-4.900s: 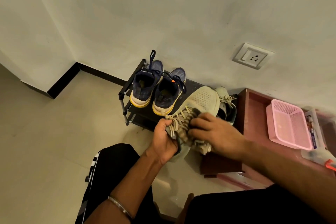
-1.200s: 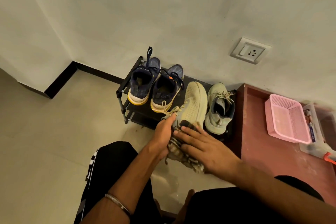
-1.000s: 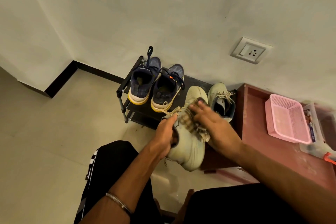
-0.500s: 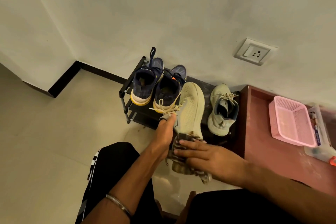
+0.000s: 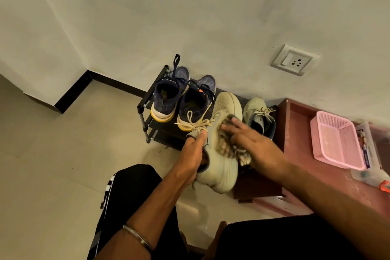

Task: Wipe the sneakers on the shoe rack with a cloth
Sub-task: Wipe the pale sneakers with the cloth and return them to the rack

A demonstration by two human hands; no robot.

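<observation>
- Sneaker [image 5: 221, 133], pale beige with a knit upper and a thick ribbed sole, is held off the shoe rack [image 5: 147, 103], toe pointing away toward the wall; its loose beige laces [image 5: 195, 121] spill out beyond the left hand.
- Left hand [image 5: 195, 150] is curled into the shoe's opening, the tongue pinched by the thumb.
- Right hand [image 5: 251, 139] is laid with fingers stretched flat, a mottled brown and cream cloth [image 5: 226, 145] being pressed under it against the shoe's side; a bunch of the cloth hangs below the palm.
- Beyond the right hand, the matching beige sneaker [image 5: 258, 115] is seen resting on the rack.
- Beyond the left hand, a pair of navy sneakers [image 5: 183, 99] with yellow-edged soles is set side by side on the black rack, heels toward the person.
- To the right of the right hand, a reddish-brown desk [image 5: 295, 133] carries a pink plastic basket [image 5: 335, 139] and a clear box [image 5: 369, 154].
- Pale tiled floor [image 5: 63, 154], a cream wall with black skirting and a switch socket [image 5: 294, 62] are seen around.
</observation>
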